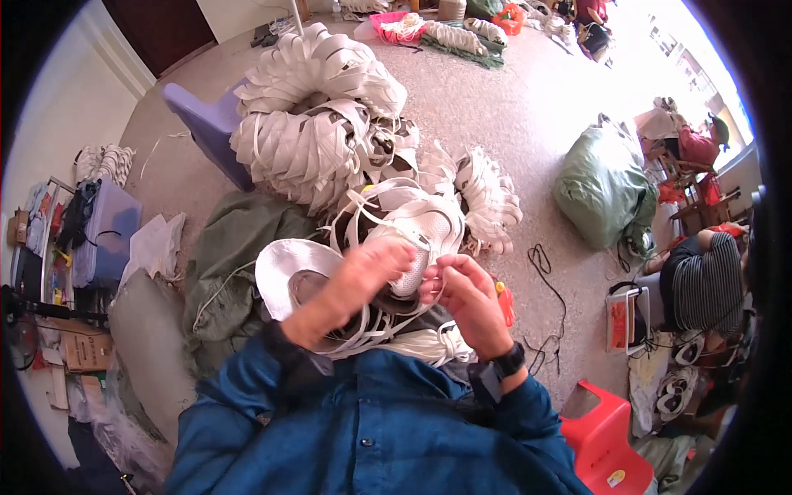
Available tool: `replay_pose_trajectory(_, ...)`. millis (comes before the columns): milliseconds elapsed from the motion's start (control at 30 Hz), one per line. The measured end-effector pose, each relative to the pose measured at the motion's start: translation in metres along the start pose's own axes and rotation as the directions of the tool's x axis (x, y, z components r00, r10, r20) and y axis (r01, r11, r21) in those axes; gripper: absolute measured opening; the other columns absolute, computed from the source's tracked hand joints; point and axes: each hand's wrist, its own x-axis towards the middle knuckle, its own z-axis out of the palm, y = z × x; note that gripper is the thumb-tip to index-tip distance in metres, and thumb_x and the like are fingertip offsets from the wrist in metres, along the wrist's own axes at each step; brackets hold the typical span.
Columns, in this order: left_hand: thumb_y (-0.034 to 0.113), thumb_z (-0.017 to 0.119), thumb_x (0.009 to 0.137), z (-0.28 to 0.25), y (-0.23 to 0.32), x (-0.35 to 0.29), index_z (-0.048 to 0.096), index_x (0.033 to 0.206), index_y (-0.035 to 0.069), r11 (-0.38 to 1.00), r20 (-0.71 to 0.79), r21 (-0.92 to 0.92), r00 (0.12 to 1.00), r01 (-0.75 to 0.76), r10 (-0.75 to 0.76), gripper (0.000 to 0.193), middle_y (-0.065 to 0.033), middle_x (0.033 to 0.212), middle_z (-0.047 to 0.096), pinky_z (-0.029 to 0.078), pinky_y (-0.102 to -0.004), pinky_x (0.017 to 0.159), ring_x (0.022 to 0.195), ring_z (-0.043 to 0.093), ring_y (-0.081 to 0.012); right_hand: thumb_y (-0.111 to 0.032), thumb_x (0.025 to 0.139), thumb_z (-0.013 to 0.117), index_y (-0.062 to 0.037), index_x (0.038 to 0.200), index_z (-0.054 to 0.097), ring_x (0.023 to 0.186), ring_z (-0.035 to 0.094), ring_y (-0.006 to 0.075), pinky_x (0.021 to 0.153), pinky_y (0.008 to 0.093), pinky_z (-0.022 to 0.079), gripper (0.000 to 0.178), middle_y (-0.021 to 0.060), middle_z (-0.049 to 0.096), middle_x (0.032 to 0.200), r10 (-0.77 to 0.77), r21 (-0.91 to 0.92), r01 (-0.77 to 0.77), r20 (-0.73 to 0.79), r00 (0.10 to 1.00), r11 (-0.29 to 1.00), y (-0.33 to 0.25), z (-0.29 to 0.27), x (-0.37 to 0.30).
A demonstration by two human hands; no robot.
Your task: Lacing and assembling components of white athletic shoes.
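A white mesh shoe upper (425, 221) lies in front of me, on a pile of other uppers and loose white laces. My left hand (375, 268) crosses over its near left part; motion smears the fingers, so what they hold cannot be made out. To the right of it, my right hand (466, 297) has thumb and forefinger pinched together on what looks like a white shoelace (440, 290) beside the upper. A pale curved piece (276, 268) sits left of my left forearm. Below both hands rests a bundle of white laces (425, 345).
Large rolls of strung shoe uppers (305, 153) stand ahead, beside a purple chair (202, 124). A green sack (606, 186) and a black cord (561, 305) are on the floor at right. Near me is a red stool (598, 437). A person in stripes (705, 280) sits far right.
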Motion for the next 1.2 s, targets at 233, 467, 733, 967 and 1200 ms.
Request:
replay_pose_trajectory(233,0.013,0.052,0.103,0.014,-0.007,-0.022,0.065,0.115,-0.002,0.95,0.311,0.131,0.899,0.282,-0.31,0.022,-0.0026,0.078,0.066,0.051,-0.0228,0.064,0.068,0.061,-0.0083,-0.013,0.099,0.051,-0.0013,0.128,0.051,0.124,0.055,0.0269,0.108,0.0414,0.043,0.032,0.0162,0.055,0.134,-0.286,0.365,0.283,-0.047,0.957,0.887,-0.046,-0.064,-0.001)
replay_pose_trajectory(467,0.007,0.055,0.098,0.019,0.029,0.008,0.068,0.106,-0.003,0.978,0.174,0.204,0.981,0.046,-0.082,0.018,-0.0054,0.076,0.068,0.052,-0.0251,0.063,0.068,0.064,-0.01,-0.01,0.095,0.057,0.0012,0.116,0.057,0.073,0.06,0.0081,0.063,0.023,0.049,0.024,0.0043,0.066,0.088,-0.271,-0.788,0.16,-0.009,0.962,0.595,0.012,-0.078,-0.002)
replay_pose_trajectory(733,0.014,0.057,0.098,0.048,0.019,0.033,0.067,0.11,-0.002,0.887,0.305,0.425,0.951,-0.18,0.047,0.022,-0.0054,0.075,0.067,0.049,-0.0272,0.061,0.068,0.062,-0.0098,-0.031,0.104,0.052,0.0004,0.109,0.062,0.083,0.064,0.015,0.076,0.0285,0.052,0.034,0.0093,0.067,0.096,0.293,-0.354,-0.155,0.38,0.877,0.922,0.021,0.005,-0.027)
replay_pose_trajectory(967,0.02,0.053,0.103,0.014,0.002,-0.028,0.065,0.116,-0.003,0.938,0.237,0.065,0.908,0.34,-0.346,0.029,-0.0017,0.075,0.063,0.043,-0.0207,0.052,0.059,0.057,-0.0065,-0.024,0.105,0.047,-0.0006,0.099,0.064,0.078,0.067,0.014,0.071,0.0271,0.055,0.03,0.0095,0.069,0.093,-0.365,-0.201,0.319,-0.261,0.894,0.926,-0.033,-0.072,-0.008)
replay_pose_trajectory(1200,0.009,0.06,0.091,-0.002,-0.006,-0.01,0.069,0.094,-0.003,0.809,0.126,0.577,0.991,-0.111,0.046,0.016,-0.0133,0.078,0.066,0.049,-0.0351,0.067,0.072,0.064,-0.0232,-0.02,0.089,0.065,-0.002,0.093,0.067,0.07,0.067,0.0326,0.064,0.0411,0.052,0.019,0.0205,0.065,0.074,-0.267,-0.999,0.041,0.035,0.963,0.015,-0.001,-0.121,-0.015)
